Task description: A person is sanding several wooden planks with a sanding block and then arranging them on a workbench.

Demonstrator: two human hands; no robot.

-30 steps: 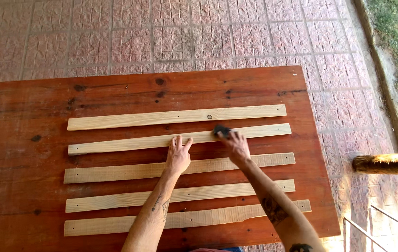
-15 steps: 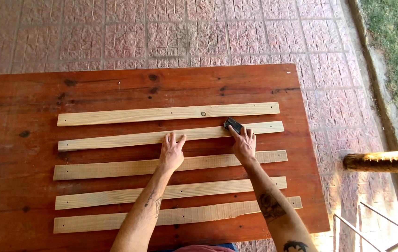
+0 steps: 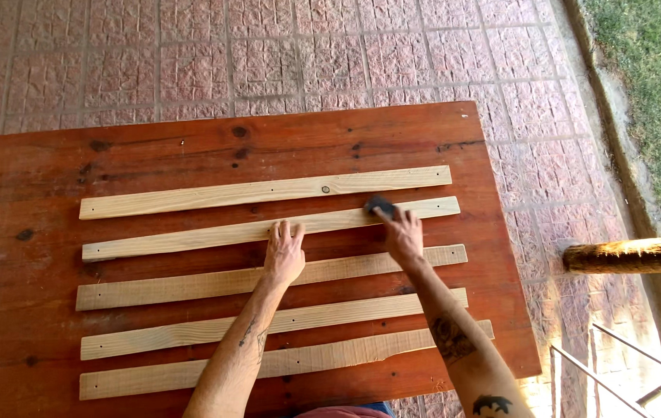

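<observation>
Several pale wooden slats lie side by side on a red-brown wooden table (image 3: 191, 147). My left hand (image 3: 285, 252) presses flat, fingers apart, on the second slat from the far side (image 3: 175, 238), near its middle. My right hand (image 3: 402, 234) holds a small dark block (image 3: 380, 206) against the same slat, towards its right end. The farthest slat (image 3: 214, 195) lies just beyond the block. The third slat (image 3: 168, 286) runs under both wrists. Both forearms cross the two nearest slats (image 3: 152, 334).
The table stands on reddish patterned paving (image 3: 268, 54). A grass strip (image 3: 648, 93) runs along the right behind a kerb. A rough wooden post (image 3: 632, 255) and thin metal rods (image 3: 617, 379) lie right of the table's edge.
My right hand has slid the dark block along the second slat while my left hand stayed pressed on it. The view shifted slightly.
</observation>
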